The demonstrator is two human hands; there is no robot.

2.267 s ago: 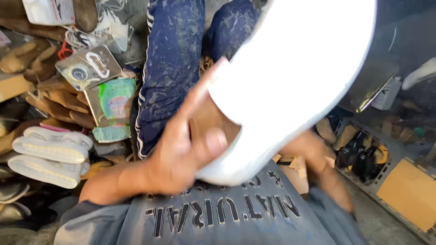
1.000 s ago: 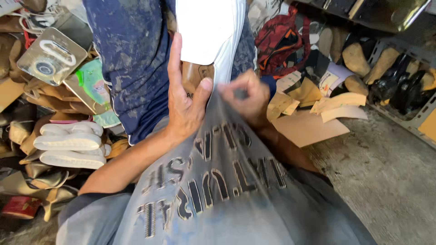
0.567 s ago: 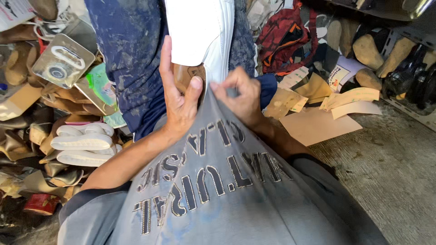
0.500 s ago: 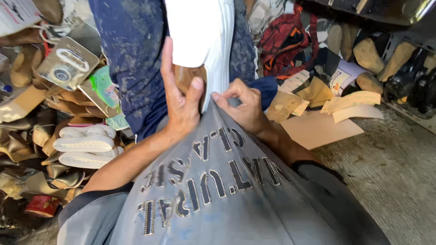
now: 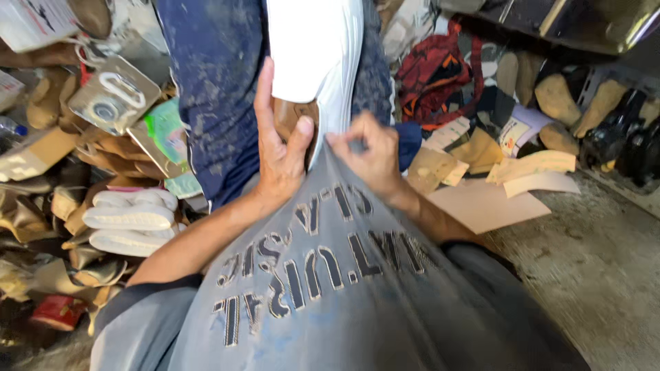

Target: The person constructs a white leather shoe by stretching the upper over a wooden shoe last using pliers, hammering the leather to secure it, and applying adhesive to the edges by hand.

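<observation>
Left hand [image 5: 282,161] gripped our white shoe [image 5: 320,62] at its heel, unmoved; right hand [image 5: 371,154], beside it, had closed in, pinching grey shirt hem [image 5: 340,185] against the sole.

Setting: shoemaking or shoe-repair workshop, cramped, work done low to the floor. Evidence: heap of white shoe soles [image 5: 127,220] and tan shoe parts [image 5: 41,206] at left; cut cardboard pieces [image 5: 481,203] on bare concrete floor [image 5: 591,275]; wooden shoe lasts [image 5: 574,103] stacked at right; red bag [image 5: 440,72] behind
</observation>
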